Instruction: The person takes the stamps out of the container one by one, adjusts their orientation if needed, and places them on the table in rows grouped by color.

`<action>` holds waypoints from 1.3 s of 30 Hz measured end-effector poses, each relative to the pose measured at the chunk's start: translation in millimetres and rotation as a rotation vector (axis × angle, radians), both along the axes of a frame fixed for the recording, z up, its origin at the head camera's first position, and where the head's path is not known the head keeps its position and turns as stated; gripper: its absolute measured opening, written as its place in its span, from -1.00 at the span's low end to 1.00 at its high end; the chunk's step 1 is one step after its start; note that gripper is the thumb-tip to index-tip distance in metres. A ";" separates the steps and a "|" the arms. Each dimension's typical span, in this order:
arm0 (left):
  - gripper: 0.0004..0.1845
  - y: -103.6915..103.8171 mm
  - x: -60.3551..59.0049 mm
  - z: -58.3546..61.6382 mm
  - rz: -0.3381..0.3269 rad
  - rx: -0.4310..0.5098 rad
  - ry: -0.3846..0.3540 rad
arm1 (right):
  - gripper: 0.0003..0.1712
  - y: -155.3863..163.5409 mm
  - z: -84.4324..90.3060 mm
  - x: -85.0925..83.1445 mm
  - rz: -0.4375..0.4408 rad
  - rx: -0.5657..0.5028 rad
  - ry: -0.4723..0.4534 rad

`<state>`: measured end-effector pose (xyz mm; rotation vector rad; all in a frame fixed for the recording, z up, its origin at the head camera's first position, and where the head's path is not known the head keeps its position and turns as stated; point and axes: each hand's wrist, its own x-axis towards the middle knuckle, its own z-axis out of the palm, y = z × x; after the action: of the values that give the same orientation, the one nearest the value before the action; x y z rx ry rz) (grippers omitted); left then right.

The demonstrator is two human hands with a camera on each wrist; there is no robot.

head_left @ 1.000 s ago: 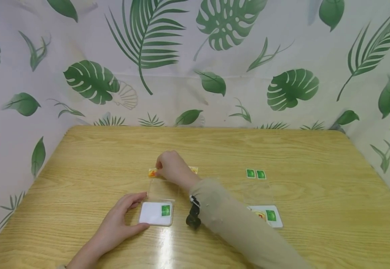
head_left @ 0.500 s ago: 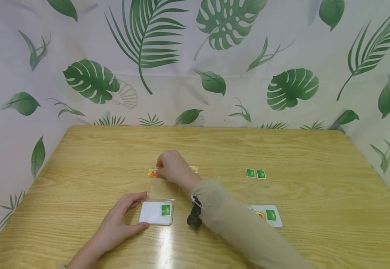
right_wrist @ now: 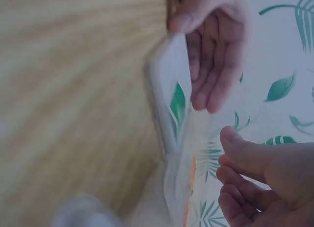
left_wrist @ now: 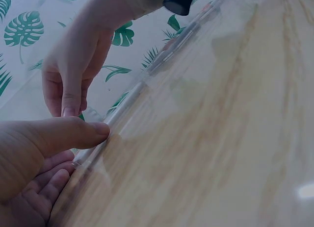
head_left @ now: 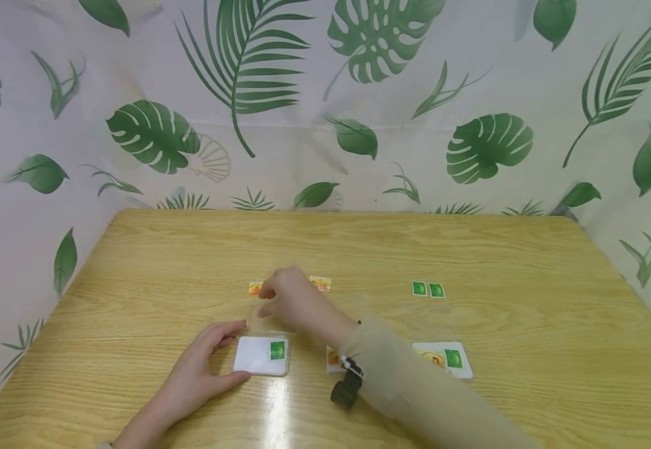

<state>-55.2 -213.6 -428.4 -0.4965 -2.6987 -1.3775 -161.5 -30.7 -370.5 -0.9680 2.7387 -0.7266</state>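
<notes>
Beyond the white card (head_left: 254, 355) the left hand (head_left: 199, 365) grips, the right hand (head_left: 296, 300), its hold unclear, has drawn off the orange stickers (head_left: 320, 284), nearer the card's bare part.

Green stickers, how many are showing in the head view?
4 green stickers: one on the white card at the left hand, one on the rightmost card, two on the table beyond it. The sleeve may hide others.

Even light, with white glare (head_left: 277, 415) on the table (head_left: 191, 243) just right of the left hand (head_left: 204, 365). The right hand (head_left: 297, 300) is slightly blurred; both wrist views look dim, hazy.
</notes>
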 end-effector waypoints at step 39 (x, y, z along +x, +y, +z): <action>-0.27 0.3 0.2 -3.0 0.008 -0.029 0.001 | -0.51 39.1 -12.0 55.6 0.096 0.037 0.061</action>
<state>-55.0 -213.3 -431.4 -0.4876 -2.7202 -1.3381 -105.9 8.3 -382.5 -1.1223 2.7246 -0.6384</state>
